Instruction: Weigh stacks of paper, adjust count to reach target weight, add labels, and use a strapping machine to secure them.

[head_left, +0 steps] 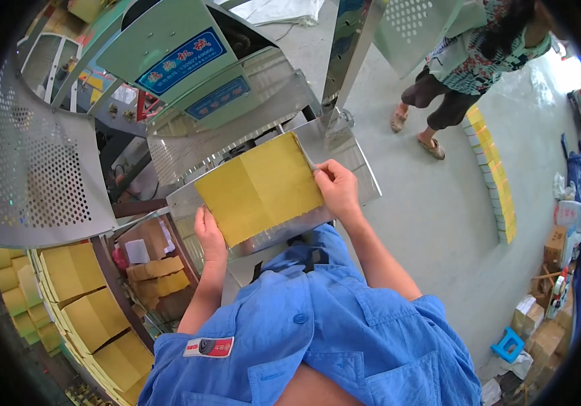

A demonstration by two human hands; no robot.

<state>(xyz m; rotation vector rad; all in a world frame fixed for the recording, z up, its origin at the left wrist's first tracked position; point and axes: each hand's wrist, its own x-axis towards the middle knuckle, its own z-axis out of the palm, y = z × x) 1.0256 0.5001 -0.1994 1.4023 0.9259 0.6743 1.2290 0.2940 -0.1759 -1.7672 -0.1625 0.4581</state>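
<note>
A pale green and grey machine (124,61) takes up the upper left; a blue shirt (334,325) fills the lower middle. Between them, over the machine's metal bench (355,159), is a yellow sheet (260,189), its long axis slanting up to the right, its ragged long edge facing the person (a crease crosses it). The right hand (340,191) has its grip clamped on the right edge; the left hand (210,237) meets the left edge, but I cannot tell whether its grip is together. Two blue labels (181,61) carry pale writing; the shirt's patch (208,347) is white and red.
</note>
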